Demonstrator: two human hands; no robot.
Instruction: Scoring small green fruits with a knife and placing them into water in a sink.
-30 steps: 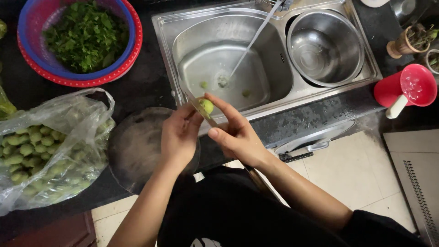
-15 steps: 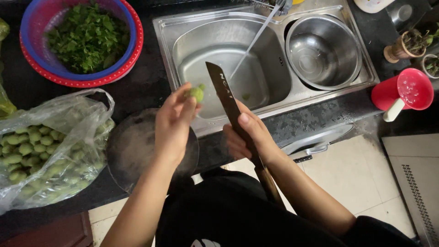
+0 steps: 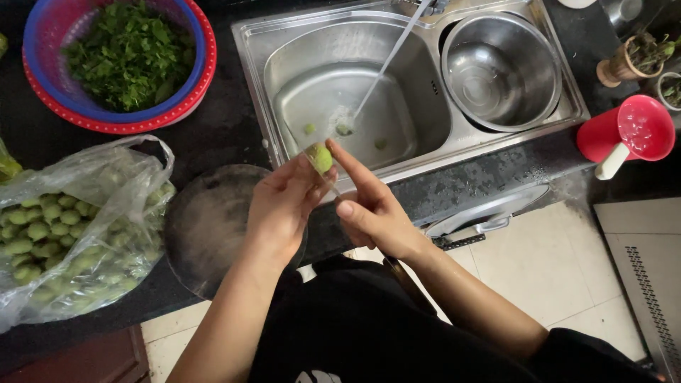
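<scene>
While half a second back the big knife stood up clear of the fruit, now its thin steel knife blade [image 3: 325, 183] lies against the small round green fruit [image 3: 320, 157] again, so the cutting's back on. Left hand [image 3: 280, 209] pinches the fruit over the stainless steel sink [image 3: 425, 152] edge; right hand [image 3: 372, 209] is closed around the knife, both hands touching.

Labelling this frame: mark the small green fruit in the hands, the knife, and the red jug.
small green fruit [image 3: 320, 157], head view, its rounded top.
knife [image 3: 328, 186], head view, blade edge between the hands.
red jug [image 3: 624, 133], head view, its body.
</scene>
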